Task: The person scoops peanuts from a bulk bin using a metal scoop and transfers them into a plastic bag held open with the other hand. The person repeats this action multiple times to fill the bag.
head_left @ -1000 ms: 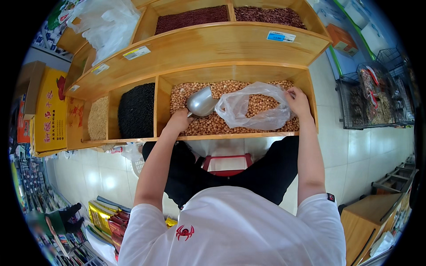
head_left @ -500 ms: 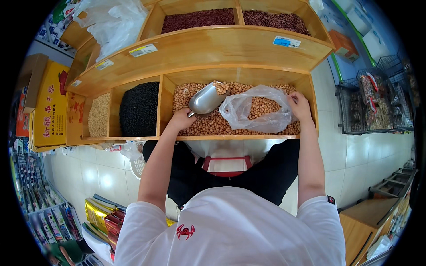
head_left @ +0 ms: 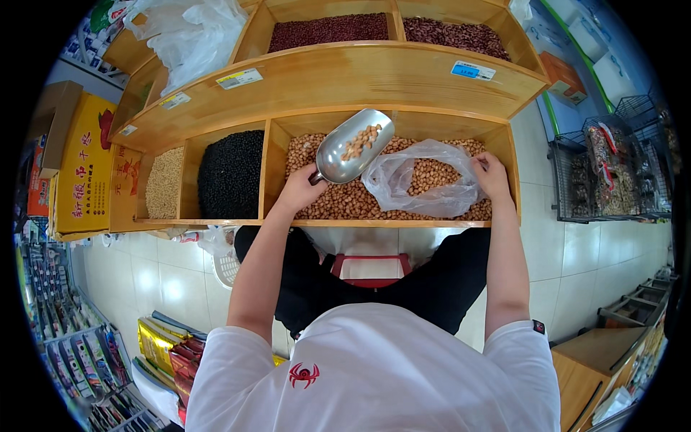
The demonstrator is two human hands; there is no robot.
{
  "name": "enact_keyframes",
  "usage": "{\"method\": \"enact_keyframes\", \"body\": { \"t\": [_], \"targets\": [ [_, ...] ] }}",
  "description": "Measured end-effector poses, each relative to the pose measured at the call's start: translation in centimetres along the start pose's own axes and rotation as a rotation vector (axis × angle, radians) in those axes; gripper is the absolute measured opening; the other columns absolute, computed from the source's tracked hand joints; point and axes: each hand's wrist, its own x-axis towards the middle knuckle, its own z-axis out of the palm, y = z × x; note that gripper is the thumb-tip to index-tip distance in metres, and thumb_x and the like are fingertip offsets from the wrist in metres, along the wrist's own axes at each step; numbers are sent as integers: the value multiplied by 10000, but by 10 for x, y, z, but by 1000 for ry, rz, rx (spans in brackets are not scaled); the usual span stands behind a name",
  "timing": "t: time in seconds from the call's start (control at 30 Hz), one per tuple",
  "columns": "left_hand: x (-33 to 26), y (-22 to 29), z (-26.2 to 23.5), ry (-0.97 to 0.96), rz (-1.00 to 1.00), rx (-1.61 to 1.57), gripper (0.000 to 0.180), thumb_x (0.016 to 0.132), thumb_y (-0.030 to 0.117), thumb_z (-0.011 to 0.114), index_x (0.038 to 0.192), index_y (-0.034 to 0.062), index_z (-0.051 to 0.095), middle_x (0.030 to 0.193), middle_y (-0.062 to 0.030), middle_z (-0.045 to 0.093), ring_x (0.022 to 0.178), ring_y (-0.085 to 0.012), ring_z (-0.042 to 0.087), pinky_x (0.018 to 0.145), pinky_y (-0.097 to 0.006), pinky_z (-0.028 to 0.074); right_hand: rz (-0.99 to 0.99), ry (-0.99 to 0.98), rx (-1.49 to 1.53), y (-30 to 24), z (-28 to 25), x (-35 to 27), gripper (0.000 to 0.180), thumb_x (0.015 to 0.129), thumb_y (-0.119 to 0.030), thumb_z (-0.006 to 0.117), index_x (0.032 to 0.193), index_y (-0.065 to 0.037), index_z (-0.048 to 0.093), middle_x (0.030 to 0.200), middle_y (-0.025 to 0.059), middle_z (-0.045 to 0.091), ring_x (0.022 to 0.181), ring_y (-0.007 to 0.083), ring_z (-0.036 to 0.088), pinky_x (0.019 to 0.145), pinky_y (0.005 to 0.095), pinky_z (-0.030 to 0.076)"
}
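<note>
Nearest to the camera is the person's white cotton shirt point(head_left: 374, 374), and below the knees a red plastic basket point(head_left: 371, 265) stands on the pale tiled floor point(head_left: 151, 281).

The left hand point(head_left: 301, 193) is closed around the handle of a shiny metal scoop point(head_left: 354, 146), which is lifted above the bin and tilted, with a small heap of peanuts in its bowl. The right hand point(head_left: 493, 175) pinches the edge of a thin transparent plastic bag point(head_left: 421, 189), which lies on the light brown peanuts point(head_left: 345, 205) in the wooden bin point(head_left: 392, 223) and already has some nuts inside.

In my judgement, the risk is in the bag: its film is soft and wrinkled, only one side of the mouth is held, and the scoop's lip is beside the opening, not over it. If the mouth sags or the smooth scoop tips too fast, the round nuts may roll past it, or over the low front edge to the floor.

To the left are compartments of small black beans point(head_left: 230, 173) and pale fine grain point(head_left: 165, 183). On the higher shelf are dark red beans point(head_left: 327, 30).
</note>
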Motion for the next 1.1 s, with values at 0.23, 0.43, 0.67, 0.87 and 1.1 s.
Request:
{"method": "enact_keyframes", "body": {
  "t": [0.23, 0.43, 0.67, 0.87, 1.1],
  "targets": [
    [-9, 24, -6, 107, 210, 119, 252, 801, 136, 717, 1017, 28, 647, 798, -130, 680, 709, -276, 656, 683, -363, 533, 4, -1, -19, -1, -2, -1, 198, 899, -188, 669, 967, -2, 658, 957, 180, 690, 900, 294, 674, 828, 374, 526],
    [-24, 44, -4, 203, 323, 99, 315, 775, 126, 747, 1062, 78, 626, 842, -135, 708, 777, -298, 714, 686, -376, 567, -5, 4, -4, 0, 0, 0, 199, 899, -191, 668, 968, -4, 660, 951, 180, 694, 891, 291, 677, 830, 377, 527],
    [-30, 112, -13, 2, 330, 556, 229, 786, 169, 711, 988, 125, 613, 759, -111, 691, 724, -332, 683, 656, -439, 550, -49, 39, -30, -5, -3, 0, 194, 898, -192, 669, 952, -6, 659, 938, 174, 692, 880, 298, 677, 810, 384, 527],
    [-22, 129, -3, -76, 308, 670, 218, 787, 175, 692, 982, 118, 612, 731, -124, 677, 709, -334, 680, 649, -457, 541, -69, 93, -7, -8, -4, 1, 188, 904, -194, 673, 952, -14, 650, 951, 171, 682, 890, 303, 668, 802, 389, 521],
    [-8, 135, 7, -20, 310, 726, 221, 790, 178, 691, 989, 117, 618, 753, -126, 688, 716, -334, 683, 651, -459, 545, -70, 81, -16, -12, -6, 0, 179, 913, -186, 665, 962, -17, 636, 971, 155, 671, 922, 304, 656, 802, 390, 519]
  ]
}}
